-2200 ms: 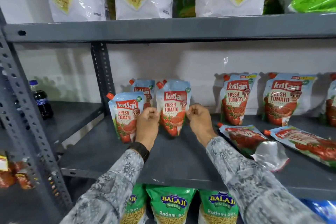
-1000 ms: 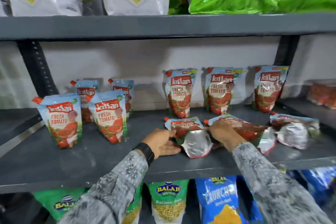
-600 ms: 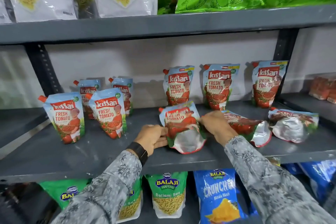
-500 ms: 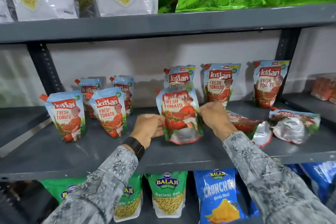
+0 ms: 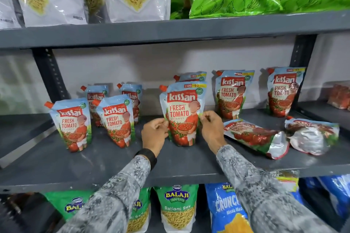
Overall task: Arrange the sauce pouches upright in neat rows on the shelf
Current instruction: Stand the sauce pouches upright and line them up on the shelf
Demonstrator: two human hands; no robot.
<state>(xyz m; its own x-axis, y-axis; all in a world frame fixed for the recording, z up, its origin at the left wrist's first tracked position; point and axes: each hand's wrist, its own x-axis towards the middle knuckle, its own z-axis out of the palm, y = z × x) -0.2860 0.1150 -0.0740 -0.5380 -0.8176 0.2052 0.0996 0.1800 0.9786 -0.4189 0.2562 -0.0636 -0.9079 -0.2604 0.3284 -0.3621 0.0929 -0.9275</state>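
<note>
— Two hands on one sauce pouch (image 5: 182, 114): left hand (image 5: 154, 134) pinching its 9 o'clock edge, right hand (image 5: 212, 129) pinching the 3 o'clock edge. Standing upright at mid shelf (image 5: 113, 166), front row.

— Risk from here?

— Letting go too early. Soft base, so maybe tipping forward, or toward 3 o'clock onto the lying pouch (image 5: 255, 136). Also standing out of line with the back pouch (image 5: 191, 76).
</note>
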